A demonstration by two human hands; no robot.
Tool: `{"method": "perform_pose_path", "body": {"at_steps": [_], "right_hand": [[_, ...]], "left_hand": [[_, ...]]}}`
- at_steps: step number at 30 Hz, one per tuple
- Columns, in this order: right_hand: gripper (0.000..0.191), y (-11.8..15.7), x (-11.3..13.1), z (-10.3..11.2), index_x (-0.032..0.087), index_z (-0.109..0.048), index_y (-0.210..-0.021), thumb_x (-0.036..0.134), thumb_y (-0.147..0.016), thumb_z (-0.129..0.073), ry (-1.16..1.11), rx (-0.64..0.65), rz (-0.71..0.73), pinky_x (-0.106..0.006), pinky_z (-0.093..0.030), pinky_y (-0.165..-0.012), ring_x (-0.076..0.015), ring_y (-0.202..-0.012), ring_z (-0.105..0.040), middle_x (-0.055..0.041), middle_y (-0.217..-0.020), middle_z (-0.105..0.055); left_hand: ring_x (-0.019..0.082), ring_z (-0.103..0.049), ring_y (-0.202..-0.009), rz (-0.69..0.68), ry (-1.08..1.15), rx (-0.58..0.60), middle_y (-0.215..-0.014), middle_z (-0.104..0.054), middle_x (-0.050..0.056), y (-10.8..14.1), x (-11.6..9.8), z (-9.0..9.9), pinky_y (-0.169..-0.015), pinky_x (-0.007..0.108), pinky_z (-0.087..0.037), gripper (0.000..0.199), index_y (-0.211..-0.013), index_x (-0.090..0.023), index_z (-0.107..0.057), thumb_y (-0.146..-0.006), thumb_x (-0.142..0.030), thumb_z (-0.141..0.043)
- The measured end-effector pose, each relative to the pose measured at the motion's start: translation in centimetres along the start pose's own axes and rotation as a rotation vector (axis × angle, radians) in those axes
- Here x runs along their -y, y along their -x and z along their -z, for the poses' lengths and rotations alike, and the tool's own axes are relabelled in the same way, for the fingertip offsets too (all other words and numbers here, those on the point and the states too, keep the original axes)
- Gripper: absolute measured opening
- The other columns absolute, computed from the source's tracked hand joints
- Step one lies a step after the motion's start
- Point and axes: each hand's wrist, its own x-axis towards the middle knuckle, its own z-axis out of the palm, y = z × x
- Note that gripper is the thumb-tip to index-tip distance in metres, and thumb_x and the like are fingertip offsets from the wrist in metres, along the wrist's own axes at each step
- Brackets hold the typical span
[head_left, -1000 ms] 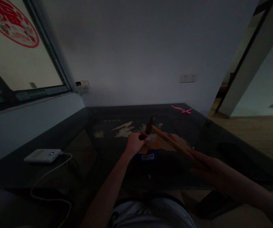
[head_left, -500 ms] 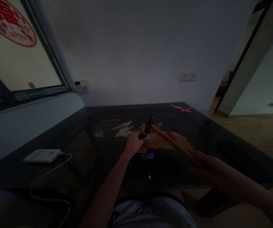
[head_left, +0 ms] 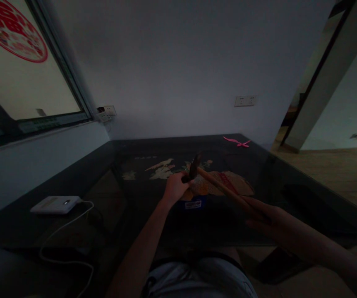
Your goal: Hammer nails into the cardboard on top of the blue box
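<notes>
Light was dim; dark details were read with caution. Right hand (head_left: 267, 213): fingers closed around the wooden grip of a hammer (head_left: 221, 187), toward its near end. The tool lay slantwise, handle running forward and to the left, its dark head just beside the fingers of the left hand (head_left: 176, 188); contact between the two could not be told. Left hand: fingers curled in, thumb side toward the hammer head; whether it pinched anything could not be told. A brown sheet with a red band (head_left: 242, 185) spread beneath the hammer and to the right of the left hand. A blue object with a white label (head_left: 194, 204) showed just below the sheet's near edge. All were over a dark, glossy table (head_left: 141, 225) bearing a bird and flower picture (head_left: 162, 167). A white device (head_left: 56, 205) with a white cable (head_left: 63, 225) lay on the left of the table, well apart from the hands. A pink ribbon (head_left: 239, 143) lay near the far right corner, close to the wall (head_left: 172, 74)
</notes>
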Motion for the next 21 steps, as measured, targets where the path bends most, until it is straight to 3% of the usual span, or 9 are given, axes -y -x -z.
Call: {"method": "perform_pose_path", "body": {"at_steps": [4,10,15,21], "right_hand": [[0.051,0.7,0.6,0.2,0.017,-0.061,-0.123,0.042,-0.079,-0.057,-0.047,-0.044,-0.042,-0.03,-0.057,-0.065,-0.024,-0.074,-0.069,-0.0078,-0.092,-0.075],[0.057,3.4,-2.1,-1.8,0.024,-0.06,-0.126,0.047,-0.075,-0.067,-0.31,-0.176,-0.116,-0.033,-0.051,-0.089,-0.0269,-0.106,-0.063,-0.0083,-0.122,-0.066],[0.058,5.3,-3.1,-4.7,0.025,-0.066,-0.117,0.052,-0.066,-0.074,-0.705,-0.287,-0.311,-0.03,-0.058,-0.068,-0.0244,-0.085,-0.069,-0.0082,-0.106,-0.073],[0.058,6.0,-3.2,-6.1,0.027,-0.069,-0.112,0.05,-0.06,-0.079,-0.781,-0.376,-0.363,-0.029,-0.058,-0.073,-0.0269,-0.097,-0.066,-0.0081,-0.11,-0.071]], "left_hand": [[0.017,-0.067,-0.078,-0.019,0.071,0.014,-0.083,-0.072,0.003,0.0,0.0,0.0,-0.075,0.027,-0.05,0.007,-0.082,-0.018,-0.07,-0.075,-0.019,-0.066],[0.016,-0.067,-0.081,-0.052,0.125,0.037,-0.084,-0.072,0.003,0.0,-0.5,0.2,-0.076,0.027,-0.051,0.008,-0.082,-0.017,-0.068,-0.075,-0.013,-0.064],[0.015,-0.066,-0.083,-0.126,0.183,0.095,-0.088,-0.07,0.003,-0.2,-0.3,0.3,-0.079,0.027,-0.051,0.012,-0.087,-0.017,-0.065,-0.076,-0.013,-0.063],[0.015,-0.066,-0.085,-0.16,0.15,0.093,-0.089,-0.069,0.003,-0.2,-0.5,0.6,-0.079,0.027,-0.051,0.013,-0.091,-0.018,-0.064,-0.078,-0.015,-0.062]]}}
